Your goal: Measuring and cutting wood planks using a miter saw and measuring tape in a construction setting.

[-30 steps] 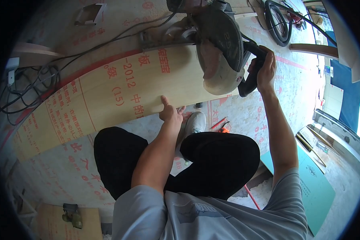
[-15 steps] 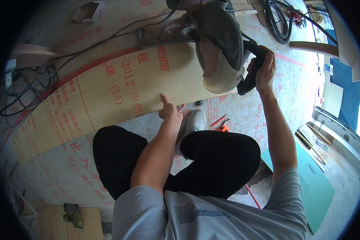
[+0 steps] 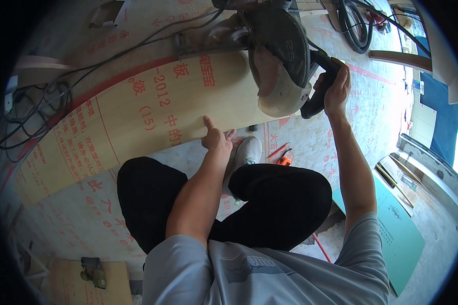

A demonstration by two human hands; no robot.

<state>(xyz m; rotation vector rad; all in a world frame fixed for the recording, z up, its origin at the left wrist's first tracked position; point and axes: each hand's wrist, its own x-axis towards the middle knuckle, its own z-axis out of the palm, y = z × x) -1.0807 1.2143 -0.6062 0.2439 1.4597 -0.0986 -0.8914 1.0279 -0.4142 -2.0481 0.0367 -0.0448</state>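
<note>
Plywood board (image 3: 137,117), long and printed in red, lies across the floor under the mitre saw (image 3: 277,56), the left hand (image 3: 216,137) pressing it flat with spread fingers, the right hand (image 3: 336,86) closed round the saw handle (image 3: 318,96); no cut is visible yet.

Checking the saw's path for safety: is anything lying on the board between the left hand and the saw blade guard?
Nothing visible: the left hand presses the board at its near edge, and bare wood runs from it to the saw.
</note>
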